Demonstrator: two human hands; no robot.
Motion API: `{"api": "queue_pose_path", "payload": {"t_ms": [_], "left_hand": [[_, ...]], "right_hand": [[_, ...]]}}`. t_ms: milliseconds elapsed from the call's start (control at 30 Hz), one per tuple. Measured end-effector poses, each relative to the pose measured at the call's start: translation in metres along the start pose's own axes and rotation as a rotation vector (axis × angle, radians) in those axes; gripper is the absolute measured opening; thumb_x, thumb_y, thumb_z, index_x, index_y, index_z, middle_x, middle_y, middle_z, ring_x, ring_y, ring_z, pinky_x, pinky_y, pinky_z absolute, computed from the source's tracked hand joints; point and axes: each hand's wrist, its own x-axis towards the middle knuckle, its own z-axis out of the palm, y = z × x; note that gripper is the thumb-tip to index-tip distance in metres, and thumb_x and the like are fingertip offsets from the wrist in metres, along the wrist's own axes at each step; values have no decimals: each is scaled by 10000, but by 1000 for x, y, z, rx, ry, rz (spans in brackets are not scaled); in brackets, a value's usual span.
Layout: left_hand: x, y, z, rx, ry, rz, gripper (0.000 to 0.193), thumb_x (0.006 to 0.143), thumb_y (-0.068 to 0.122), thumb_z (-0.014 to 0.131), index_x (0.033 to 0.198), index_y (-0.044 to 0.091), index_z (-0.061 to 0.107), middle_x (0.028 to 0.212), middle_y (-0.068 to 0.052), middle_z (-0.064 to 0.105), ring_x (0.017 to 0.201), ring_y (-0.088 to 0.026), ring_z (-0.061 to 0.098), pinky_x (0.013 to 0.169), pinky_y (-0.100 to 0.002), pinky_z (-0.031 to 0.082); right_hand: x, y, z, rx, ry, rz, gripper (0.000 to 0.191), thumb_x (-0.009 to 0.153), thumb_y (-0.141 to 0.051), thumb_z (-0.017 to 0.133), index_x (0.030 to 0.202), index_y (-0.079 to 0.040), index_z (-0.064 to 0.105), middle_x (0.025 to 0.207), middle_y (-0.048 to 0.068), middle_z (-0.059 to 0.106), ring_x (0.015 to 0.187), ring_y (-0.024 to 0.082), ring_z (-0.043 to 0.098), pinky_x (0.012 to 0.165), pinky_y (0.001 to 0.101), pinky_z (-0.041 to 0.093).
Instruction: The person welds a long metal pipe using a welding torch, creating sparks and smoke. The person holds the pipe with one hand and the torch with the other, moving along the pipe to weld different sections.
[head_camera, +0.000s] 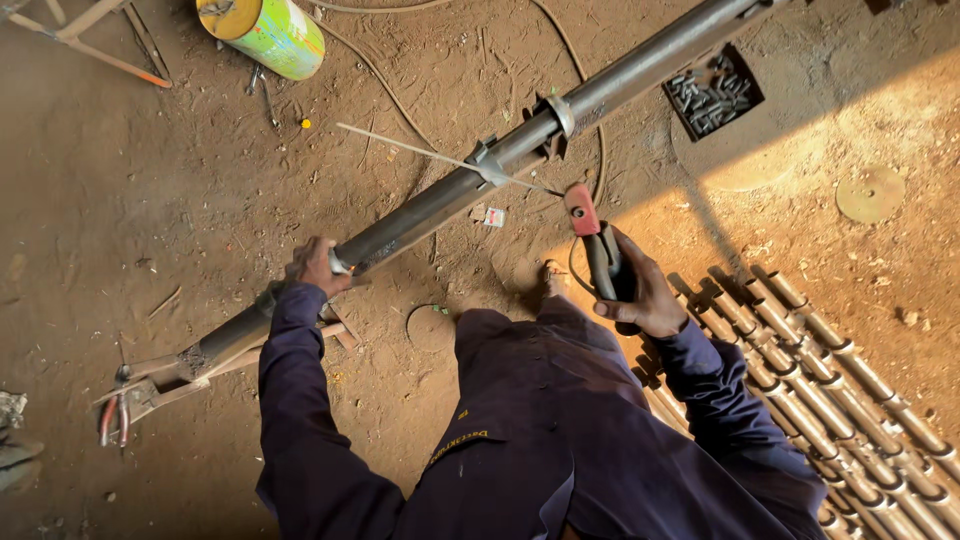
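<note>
A long dark steel pipe (440, 195) runs diagonally from lower left to upper right above the dirt floor. My left hand (318, 266) grips the pipe near its lower part. My right hand (640, 290) holds a red-jawed welding electrode holder (590, 235). A thin welding rod (440, 155) sticks out of the holder to the left and crosses the pipe by a small bracket (490, 163). Dark blue sleeves cover both my arms.
Rows of short metal tubes (830, 390) lie on the floor at the lower right. A tray of small metal pieces (712, 92) sits at the top right, a yellow-green can (265, 32) at the top left. A round disc (870, 192) lies at the right.
</note>
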Motion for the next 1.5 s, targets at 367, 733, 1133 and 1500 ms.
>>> {"api": "queue_pose_path", "payload": {"t_ms": [367,733,1133,1500], "left_hand": [[0,51,28,-119,380,91,437,803,150,846,1182,85,638,1218,-150,629,1172,-324,587,1087,-559,431],[10,218,134,-1048,40,338,200,801,213,786,863,85,646,926,-130,655,874,-285,634,786,-421,506],[-27,194,148,-925,469,-215,199,742,247,707,681,92,599,689,-151,615,620,-325,595,548,-442,446],[19,290,141,-844,561,-501,434,796,398,811,600,109,554,586,-139,560,547,-332,568,549,-472,414]], "right_hand": [[107,-87,35,371,-231,-60,1137,716,-368,892,1602,21,294,1058,108,615,908,177,631,790,311,547],[202,-131,129,979,-615,333,661,844,-295,838,1352,-62,486,1242,249,650,1042,386,709,918,593,622],[360,-159,98,-179,-773,107,958,915,-348,893,1604,38,351,1016,98,631,859,160,651,748,284,576],[475,-122,33,-429,-1027,400,920,887,-106,758,1704,-15,345,995,70,602,830,162,624,679,330,565]]}}
